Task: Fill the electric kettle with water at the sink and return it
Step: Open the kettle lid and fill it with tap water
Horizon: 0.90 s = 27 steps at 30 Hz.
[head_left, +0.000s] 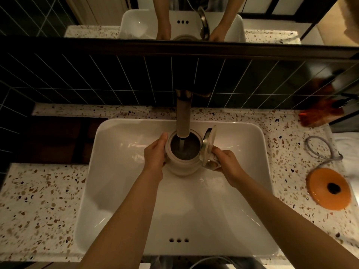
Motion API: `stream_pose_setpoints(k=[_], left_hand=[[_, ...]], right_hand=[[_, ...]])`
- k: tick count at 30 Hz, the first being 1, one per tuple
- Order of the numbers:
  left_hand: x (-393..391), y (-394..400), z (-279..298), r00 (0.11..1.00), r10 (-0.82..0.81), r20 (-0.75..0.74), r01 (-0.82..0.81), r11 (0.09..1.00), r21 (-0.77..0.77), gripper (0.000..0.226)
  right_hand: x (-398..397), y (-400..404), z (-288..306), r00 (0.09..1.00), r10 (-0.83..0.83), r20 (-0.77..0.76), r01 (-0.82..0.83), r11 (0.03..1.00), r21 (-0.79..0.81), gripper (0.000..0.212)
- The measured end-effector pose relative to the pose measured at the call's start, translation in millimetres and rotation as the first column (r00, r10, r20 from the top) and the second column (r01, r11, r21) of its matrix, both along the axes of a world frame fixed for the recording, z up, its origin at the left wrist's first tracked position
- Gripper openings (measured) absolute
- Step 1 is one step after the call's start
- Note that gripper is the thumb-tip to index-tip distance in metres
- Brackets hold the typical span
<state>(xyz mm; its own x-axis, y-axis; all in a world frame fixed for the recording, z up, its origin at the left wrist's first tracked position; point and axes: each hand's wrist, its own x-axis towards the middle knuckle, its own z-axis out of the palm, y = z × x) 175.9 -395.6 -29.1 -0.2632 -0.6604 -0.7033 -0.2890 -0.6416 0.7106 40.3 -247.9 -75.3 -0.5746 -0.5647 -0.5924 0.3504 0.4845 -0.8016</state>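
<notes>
A cream electric kettle point(181, 167) hangs over the white sink basin point(120, 191), right under the tall faucet spout point(183, 117). Its lid point(208, 145) stands flipped open to the right. A thin stream of water runs from the spout into the kettle's dark mouth. My left hand point(155, 154) presses against the kettle's left side. My right hand point(226, 164) is closed around the kettle's handle on the right. The orange round kettle base point(328, 191) lies on the counter at the right, its grey cord point(320, 150) looped behind it.
The terrazzo counter point(38, 200) surrounds the basin on both sides. Dark tiles and a mirror rise behind the faucet. An orange-brown packet point(318, 115) lies at the back right corner. White cloth point(347, 150) sits at the far right edge.
</notes>
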Motion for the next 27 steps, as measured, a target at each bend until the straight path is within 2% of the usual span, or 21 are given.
stream_pose_setpoints(k=[27], left_hand=[[-2.0,-0.9,-0.7,1.000,0.013,-0.013,-0.013,1.000,0.007,0.021]], right_hand=[[-1.2,-0.7,-0.1,1.000,0.023,-0.009,-0.023,1.000,0.010,0.051]])
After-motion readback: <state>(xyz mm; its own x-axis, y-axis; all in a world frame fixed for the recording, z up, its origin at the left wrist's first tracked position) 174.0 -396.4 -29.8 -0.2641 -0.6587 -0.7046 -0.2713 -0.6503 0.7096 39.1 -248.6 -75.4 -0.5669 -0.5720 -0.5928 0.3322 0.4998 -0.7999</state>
